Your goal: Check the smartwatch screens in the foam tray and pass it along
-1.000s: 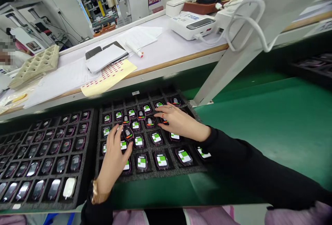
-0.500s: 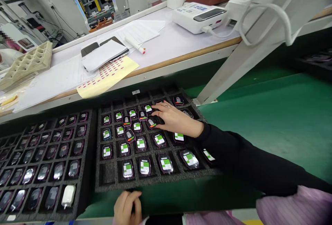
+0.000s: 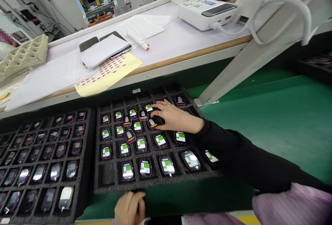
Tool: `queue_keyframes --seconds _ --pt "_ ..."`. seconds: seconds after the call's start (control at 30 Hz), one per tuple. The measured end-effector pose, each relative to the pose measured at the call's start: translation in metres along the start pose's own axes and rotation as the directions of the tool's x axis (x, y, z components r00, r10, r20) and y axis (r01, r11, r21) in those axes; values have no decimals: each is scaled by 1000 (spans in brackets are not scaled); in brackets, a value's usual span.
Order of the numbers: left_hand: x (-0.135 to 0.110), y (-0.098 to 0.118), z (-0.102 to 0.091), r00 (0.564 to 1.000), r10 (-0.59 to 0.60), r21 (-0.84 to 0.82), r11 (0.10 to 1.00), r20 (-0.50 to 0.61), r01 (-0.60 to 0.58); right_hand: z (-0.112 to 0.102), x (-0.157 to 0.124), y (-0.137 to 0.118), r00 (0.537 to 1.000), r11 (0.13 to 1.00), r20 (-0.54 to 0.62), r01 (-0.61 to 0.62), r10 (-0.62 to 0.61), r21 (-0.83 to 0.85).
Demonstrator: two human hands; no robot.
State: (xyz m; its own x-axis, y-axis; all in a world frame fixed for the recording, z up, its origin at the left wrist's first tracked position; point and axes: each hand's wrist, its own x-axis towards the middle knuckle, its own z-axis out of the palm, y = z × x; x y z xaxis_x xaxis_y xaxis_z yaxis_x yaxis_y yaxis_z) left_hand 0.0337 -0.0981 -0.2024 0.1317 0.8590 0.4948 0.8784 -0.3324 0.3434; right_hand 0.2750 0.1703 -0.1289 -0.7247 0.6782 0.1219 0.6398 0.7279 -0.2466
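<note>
A black foam tray holds rows of small devices with green-and-white labels. A few loose devices with white-and-orange labels lie askew on top of the grid. My right hand reaches in from the right, its fingers bent down and closed on one dark device near the tray's far middle. My left hand sits curled at the bottom edge, just in front of the tray; what it holds is hidden. The tray's near-left cell is empty.
A second foam tray of film-covered devices lies to the left on the green belt. Behind is a white bench with papers, a yellow sticker sheet, a marker, a label printer and a cardboard tray. A slanted white post rises at right.
My left hand has drawn back from the tray's near-left corner to the front edge, leaving that cell empty. My right hand has stayed over the far devices, curling slightly.
</note>
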Motion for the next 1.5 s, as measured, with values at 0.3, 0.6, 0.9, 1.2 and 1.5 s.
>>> queue_keyframes --seconds 0.3,0.6,0.9,1.2,1.5 --pt "1 -1 -2 1000 14 18 1000 10 -14 -10 8 1 994 995 41 98 -100 32" --pt "0 -1 -1 1000 21 34 999 15 -22 -8 -7 -28 990 987 -75 128 -121 95" --pt "1 -5 -1 998 60 17 998 22 -61 -11 -35 -12 986 999 -160 50 -50 0" --pt "4 -5 0 995 95 51 994 -1 -95 -13 -54 35 994 996 -85 -78 73 -53" --pt "4 -3 1 996 81 56 995 -23 -80 -18 -34 30 999 995 15 -45 46 -86"
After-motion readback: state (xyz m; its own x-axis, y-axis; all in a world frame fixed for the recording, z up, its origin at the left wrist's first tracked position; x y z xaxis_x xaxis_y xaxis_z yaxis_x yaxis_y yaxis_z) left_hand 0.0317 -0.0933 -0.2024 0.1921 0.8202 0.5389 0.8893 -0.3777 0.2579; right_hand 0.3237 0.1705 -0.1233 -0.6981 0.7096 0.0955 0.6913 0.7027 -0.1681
